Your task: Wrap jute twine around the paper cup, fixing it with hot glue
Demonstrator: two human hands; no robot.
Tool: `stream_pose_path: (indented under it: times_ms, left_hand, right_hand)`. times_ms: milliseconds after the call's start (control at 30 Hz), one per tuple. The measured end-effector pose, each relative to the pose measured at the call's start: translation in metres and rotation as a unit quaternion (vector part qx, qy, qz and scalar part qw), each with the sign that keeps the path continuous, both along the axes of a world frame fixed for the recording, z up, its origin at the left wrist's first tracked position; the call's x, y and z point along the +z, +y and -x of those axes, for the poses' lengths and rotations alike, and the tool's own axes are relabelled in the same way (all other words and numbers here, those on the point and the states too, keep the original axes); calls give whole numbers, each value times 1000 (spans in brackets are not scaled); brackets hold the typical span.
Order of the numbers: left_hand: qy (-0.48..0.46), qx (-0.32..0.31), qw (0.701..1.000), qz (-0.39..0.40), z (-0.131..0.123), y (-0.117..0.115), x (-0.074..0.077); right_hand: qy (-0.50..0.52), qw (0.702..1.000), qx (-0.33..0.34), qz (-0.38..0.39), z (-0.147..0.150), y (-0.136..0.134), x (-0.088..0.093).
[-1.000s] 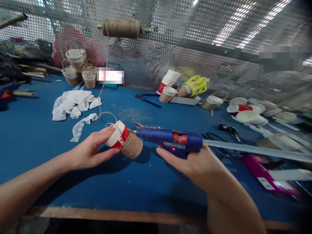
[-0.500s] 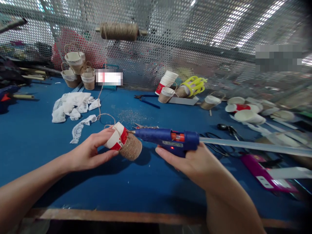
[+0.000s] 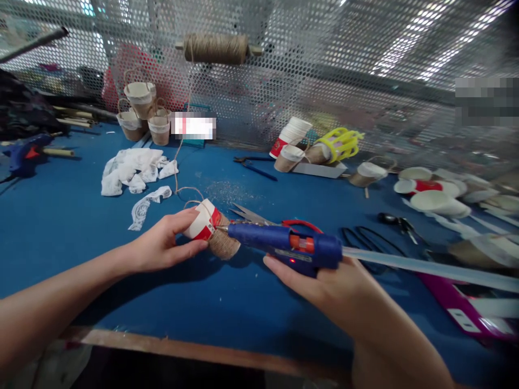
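Observation:
My left hand (image 3: 172, 242) is closed around the white and red rim end of a paper cup (image 3: 224, 244), which lies tilted on its side. Brown twine is wound over the cup's lower part. From the cup, a loose strand of twine (image 3: 177, 175) runs up to a spool (image 3: 216, 48). My right hand (image 3: 320, 281) grips a blue glue gun (image 3: 259, 237) with a long clear glue stick (image 3: 421, 265) in its back. The gun's nozzle meets the cup at the edge of the winding. Partly hidden behind the gun are red-handled scissors (image 3: 253, 215).
White lace scraps (image 3: 133, 167) and finished twine baskets (image 3: 140, 97) are at the left. Pliers (image 3: 259, 168), stacked cups (image 3: 294, 131) and a yellow plastic cage (image 3: 340, 145) stand toward the back. A purple power strip (image 3: 450, 302) and a cable lie at right; another glue gun (image 3: 30, 154) rests far left.
The whole view has shifted, so the scene sits further right. The glue gun's nozzle has moved a little along the cup's winding edge; the scissors show more. Both holds are the same.

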State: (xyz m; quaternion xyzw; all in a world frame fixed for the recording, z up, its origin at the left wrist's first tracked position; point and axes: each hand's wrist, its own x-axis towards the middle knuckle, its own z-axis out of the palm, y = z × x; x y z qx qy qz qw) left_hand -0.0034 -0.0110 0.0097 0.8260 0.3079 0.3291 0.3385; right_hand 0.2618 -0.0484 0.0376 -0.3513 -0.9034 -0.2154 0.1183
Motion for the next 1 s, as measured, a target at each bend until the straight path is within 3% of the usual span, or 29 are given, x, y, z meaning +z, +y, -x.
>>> stream_pose_path:
  times_ms: [100,233,733,1000]
  left_hand:
    - [-5,11,1000,4,0,0,-2]
    - [-15,5,1000,4,0,0,-1]
    - [0,20,1000,22,0,-1,-1]
    - [0,13,1000,9,0,0,-1]
  right_hand:
    - [-23,998,25,-52,-1,-3,-5]
    - [-46,996,36,-74,5,-5,0]
    - [-70,989,72,-107,20,-3,23]
    - [-74,991,55,-95,11,-3,18]
